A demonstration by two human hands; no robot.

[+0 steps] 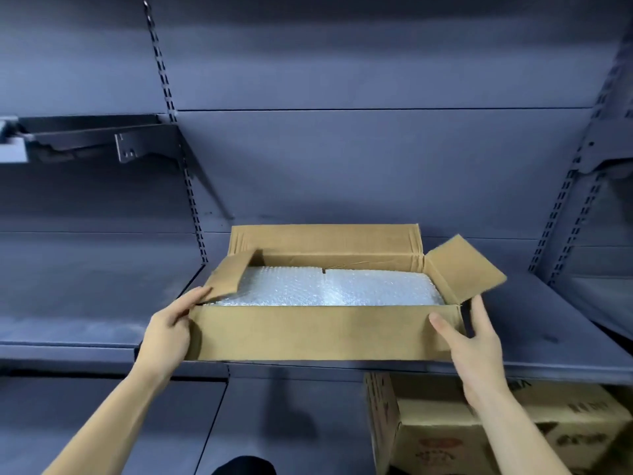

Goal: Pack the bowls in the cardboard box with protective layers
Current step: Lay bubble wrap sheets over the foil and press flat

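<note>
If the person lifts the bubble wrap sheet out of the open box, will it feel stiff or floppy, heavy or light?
Probably floppy: the bubble wrap shows a fold line near its middle. Likely very light, being thin air-filled film. It may catch under the inward-folded left flap of the cardboard box.

Open cardboard box (322,332) on a grey shelf (85,303), a hand at each near corner.
Bubble wrap (335,286) fills its inside. The left hand (169,325) touches the inward-leaning left flap (227,275). The right hand (474,341) lays its thumb on the near wall, fingers (479,310) straight beside the right flap (462,269).
</note>
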